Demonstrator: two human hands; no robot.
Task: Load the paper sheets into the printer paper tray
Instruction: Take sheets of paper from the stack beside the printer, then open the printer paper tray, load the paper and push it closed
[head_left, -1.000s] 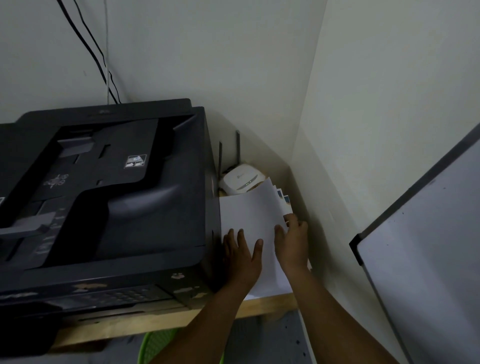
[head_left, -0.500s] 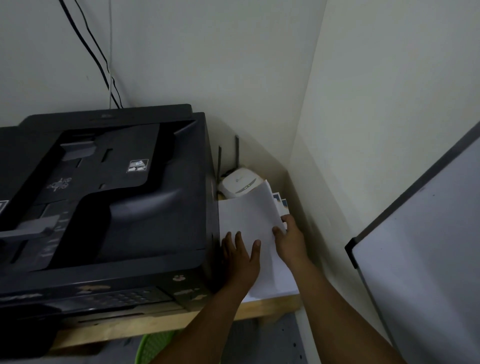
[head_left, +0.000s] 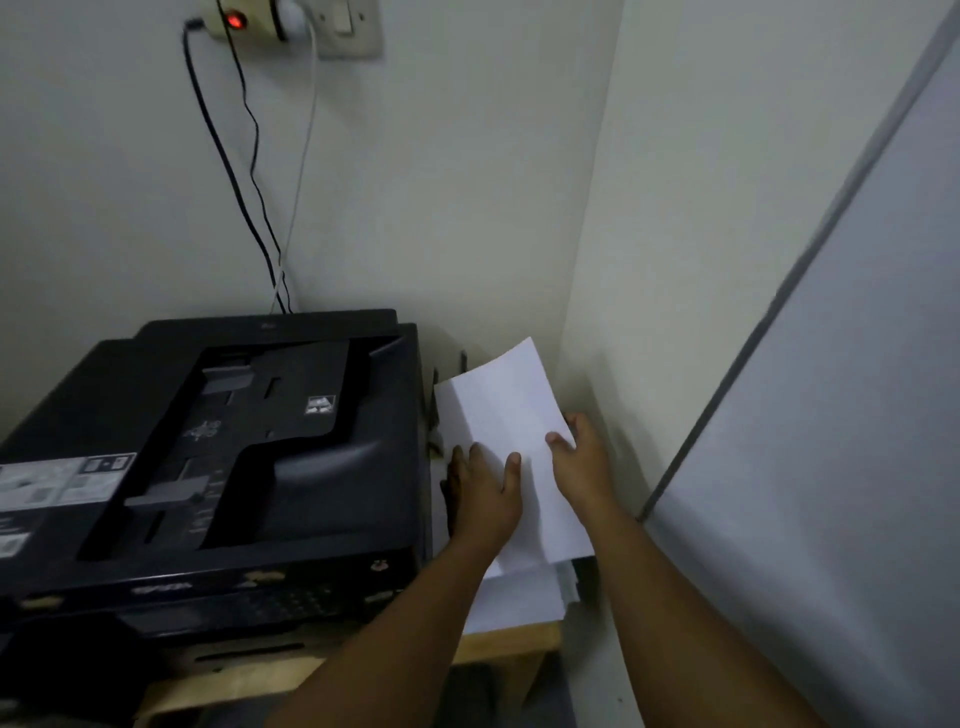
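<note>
You are holding the paper sheets (head_left: 511, 415) beside the printer (head_left: 218, 467), tilted up over a stack on the tabletop (head_left: 511, 642). Your right hand (head_left: 584, 465) is pinching their right edge; your left hand (head_left: 485, 493) is lying flat, fingers spread. The sheets are hiding whatever stands behind them; the paper tray is not discernible.

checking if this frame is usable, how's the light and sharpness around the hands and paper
Head view: dim overall, the printer nearly black with little detail; the paper is the brightest thing but not blown out; left hand and right hand are softly blurred; the socket light glows red; wide-angle bending at the edges.
</note>
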